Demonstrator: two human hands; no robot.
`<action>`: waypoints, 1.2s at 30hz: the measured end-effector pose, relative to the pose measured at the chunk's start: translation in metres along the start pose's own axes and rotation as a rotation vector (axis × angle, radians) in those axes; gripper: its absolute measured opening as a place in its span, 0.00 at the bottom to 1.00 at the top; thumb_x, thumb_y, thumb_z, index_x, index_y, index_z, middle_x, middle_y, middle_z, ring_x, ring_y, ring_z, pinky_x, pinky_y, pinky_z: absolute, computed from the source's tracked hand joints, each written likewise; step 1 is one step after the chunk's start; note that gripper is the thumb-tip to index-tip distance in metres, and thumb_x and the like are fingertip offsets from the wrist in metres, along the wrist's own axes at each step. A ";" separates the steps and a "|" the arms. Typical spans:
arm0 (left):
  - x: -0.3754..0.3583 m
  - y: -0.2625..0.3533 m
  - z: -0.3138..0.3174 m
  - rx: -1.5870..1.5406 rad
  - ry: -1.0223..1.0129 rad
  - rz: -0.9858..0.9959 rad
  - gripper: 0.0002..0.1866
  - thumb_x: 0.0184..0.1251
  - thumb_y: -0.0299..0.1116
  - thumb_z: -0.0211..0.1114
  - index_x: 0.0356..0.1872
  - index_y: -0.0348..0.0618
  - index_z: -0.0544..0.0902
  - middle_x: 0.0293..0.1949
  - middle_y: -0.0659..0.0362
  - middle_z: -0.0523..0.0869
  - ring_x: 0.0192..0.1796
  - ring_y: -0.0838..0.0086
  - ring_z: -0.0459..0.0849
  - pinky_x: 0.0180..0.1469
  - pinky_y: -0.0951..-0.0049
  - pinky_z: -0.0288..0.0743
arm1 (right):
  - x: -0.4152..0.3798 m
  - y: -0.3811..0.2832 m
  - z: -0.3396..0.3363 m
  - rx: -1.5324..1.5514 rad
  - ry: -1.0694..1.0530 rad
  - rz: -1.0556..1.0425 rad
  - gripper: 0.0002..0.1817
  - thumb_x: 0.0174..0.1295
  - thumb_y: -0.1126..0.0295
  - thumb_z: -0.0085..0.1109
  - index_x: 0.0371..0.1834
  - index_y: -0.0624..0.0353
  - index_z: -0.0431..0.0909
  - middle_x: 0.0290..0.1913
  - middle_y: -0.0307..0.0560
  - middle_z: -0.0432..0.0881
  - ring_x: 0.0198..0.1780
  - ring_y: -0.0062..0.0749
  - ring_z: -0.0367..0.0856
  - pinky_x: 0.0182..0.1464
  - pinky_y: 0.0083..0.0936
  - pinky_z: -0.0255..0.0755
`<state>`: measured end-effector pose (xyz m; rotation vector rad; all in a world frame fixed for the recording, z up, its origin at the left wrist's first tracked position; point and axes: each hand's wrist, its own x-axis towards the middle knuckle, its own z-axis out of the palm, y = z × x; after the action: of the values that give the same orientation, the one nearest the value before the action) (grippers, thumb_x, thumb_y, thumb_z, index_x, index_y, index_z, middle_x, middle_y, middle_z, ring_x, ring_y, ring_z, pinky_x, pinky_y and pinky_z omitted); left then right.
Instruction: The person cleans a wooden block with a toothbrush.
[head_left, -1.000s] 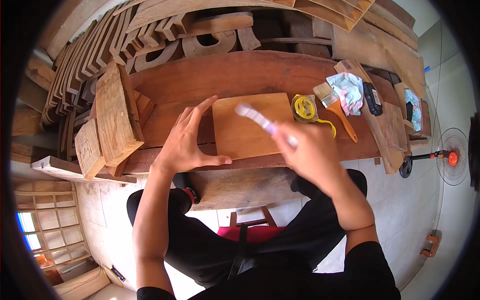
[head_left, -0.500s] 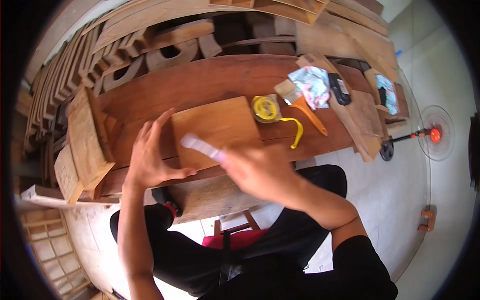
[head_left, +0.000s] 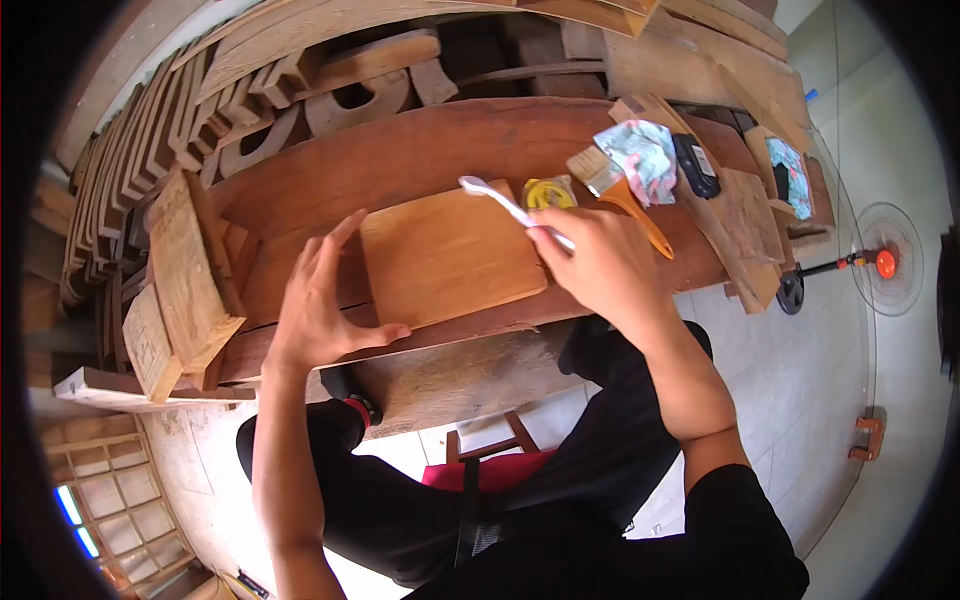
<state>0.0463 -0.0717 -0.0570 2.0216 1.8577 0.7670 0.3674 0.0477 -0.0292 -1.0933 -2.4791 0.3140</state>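
A flat wooden board point(head_left: 450, 255) lies on the reddish-brown wooden bench point(head_left: 420, 145) in front of me. At its left side is my left hand point(head_left: 325, 305), thumb and fingers spread apart, the fingertips near one corner and the thumb near the other. My right hand point(head_left: 605, 262) is closed around the handle of a white toothbrush point(head_left: 503, 203), whose head is over the board's far edge. A yellow tape measure point(head_left: 549, 192), partly hidden behind the right hand, sits by the board's right corner. Just beyond it lies a paintbrush point(head_left: 632, 205) with an orange handle.
A crumpled patterned cloth point(head_left: 640, 160) and a black device point(head_left: 697, 167) rest by wood offcuts at the right. A wooden block assembly point(head_left: 190, 285) stands at the bench's left end. Stacked planks point(head_left: 130, 180) line the back left. A fan point(head_left: 886, 262) stands on the right.
My right hand has moved right and away from me with the toothbrush, from the board's near part to its far right. The left hand stays by the board's left side.
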 end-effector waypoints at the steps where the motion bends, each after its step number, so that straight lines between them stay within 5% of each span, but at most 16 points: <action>1: -0.001 0.000 0.002 -0.011 -0.002 0.003 0.71 0.36 0.59 0.94 0.85 0.40 0.68 0.77 0.45 0.81 0.74 0.44 0.80 0.79 0.47 0.73 | 0.003 0.003 0.004 -0.043 0.033 -0.042 0.09 0.76 0.60 0.72 0.49 0.51 0.93 0.32 0.49 0.92 0.29 0.47 0.91 0.31 0.43 0.82; 7: 0.000 -0.009 0.006 -0.025 0.009 0.062 0.69 0.40 0.59 0.94 0.85 0.39 0.68 0.78 0.44 0.79 0.75 0.43 0.78 0.80 0.47 0.71 | -0.021 -0.038 0.021 0.146 -0.098 -0.258 0.09 0.72 0.63 0.75 0.52 0.49 0.93 0.35 0.47 0.93 0.31 0.46 0.93 0.33 0.41 0.84; 11: 0.000 -0.005 0.002 -0.026 0.011 0.053 0.67 0.42 0.61 0.93 0.84 0.40 0.69 0.78 0.44 0.79 0.76 0.43 0.78 0.81 0.48 0.71 | 0.010 -0.005 -0.005 0.004 -0.049 0.017 0.09 0.73 0.62 0.74 0.49 0.54 0.94 0.33 0.51 0.93 0.31 0.50 0.92 0.34 0.43 0.83; 14: -0.003 -0.005 0.002 -0.045 0.019 0.079 0.67 0.45 0.63 0.92 0.84 0.40 0.68 0.79 0.44 0.78 0.76 0.44 0.79 0.81 0.48 0.70 | 0.006 -0.007 0.001 -0.062 0.042 -0.057 0.09 0.74 0.64 0.74 0.49 0.55 0.93 0.33 0.53 0.92 0.32 0.53 0.92 0.33 0.44 0.82; 18: -0.002 -0.007 0.002 -0.036 0.029 0.103 0.69 0.44 0.64 0.92 0.84 0.39 0.67 0.80 0.43 0.76 0.76 0.43 0.78 0.82 0.47 0.70 | -0.022 -0.049 0.027 0.182 -0.096 -0.327 0.08 0.76 0.64 0.71 0.52 0.52 0.89 0.31 0.49 0.89 0.28 0.49 0.89 0.29 0.45 0.80; 21: -0.001 -0.022 0.001 -0.064 -0.007 0.186 0.74 0.38 0.62 0.95 0.86 0.39 0.64 0.83 0.44 0.73 0.79 0.42 0.74 0.83 0.48 0.68 | -0.002 -0.040 0.009 0.213 -0.067 -0.199 0.08 0.76 0.64 0.70 0.51 0.53 0.91 0.33 0.50 0.91 0.28 0.51 0.89 0.29 0.44 0.79; 23: -0.002 -0.019 -0.002 -0.068 -0.042 0.155 0.75 0.37 0.61 0.96 0.88 0.42 0.62 0.83 0.45 0.72 0.80 0.43 0.72 0.84 0.47 0.67 | 0.016 -0.010 0.008 0.117 -0.086 0.066 0.09 0.77 0.63 0.69 0.51 0.53 0.91 0.35 0.52 0.92 0.29 0.54 0.89 0.31 0.46 0.79; 25: -0.006 -0.017 0.002 -0.052 -0.057 0.100 0.75 0.37 0.59 0.96 0.88 0.44 0.62 0.83 0.46 0.72 0.81 0.43 0.71 0.85 0.47 0.66 | 0.021 -0.012 0.011 0.141 -0.018 0.005 0.11 0.75 0.63 0.73 0.53 0.57 0.93 0.35 0.58 0.92 0.32 0.53 0.93 0.33 0.44 0.80; 29: -0.003 -0.014 0.000 -0.051 -0.058 0.079 0.74 0.38 0.57 0.96 0.89 0.47 0.61 0.84 0.47 0.71 0.82 0.44 0.70 0.87 0.47 0.65 | -0.014 -0.042 0.027 0.220 -0.119 -0.307 0.07 0.76 0.61 0.71 0.50 0.48 0.94 0.35 0.50 0.93 0.32 0.50 0.93 0.35 0.42 0.82; 33: -0.003 -0.012 -0.002 -0.037 -0.067 0.068 0.74 0.38 0.57 0.96 0.89 0.47 0.61 0.85 0.48 0.70 0.82 0.45 0.70 0.87 0.47 0.65 | 0.022 -0.011 0.013 0.173 0.001 -0.072 0.09 0.76 0.61 0.72 0.50 0.51 0.93 0.33 0.52 0.92 0.32 0.54 0.92 0.33 0.44 0.82; 36: -0.001 -0.016 0.000 -0.036 -0.060 0.091 0.75 0.37 0.59 0.96 0.89 0.48 0.61 0.84 0.48 0.71 0.82 0.44 0.70 0.87 0.46 0.65 | -0.002 -0.038 0.011 0.063 -0.052 -0.118 0.08 0.76 0.62 0.71 0.50 0.51 0.92 0.31 0.53 0.91 0.30 0.54 0.91 0.32 0.45 0.81</action>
<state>0.0325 -0.0711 -0.0660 2.0953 1.7179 0.7492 0.3392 0.0206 -0.0258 -0.9206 -2.5483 0.3864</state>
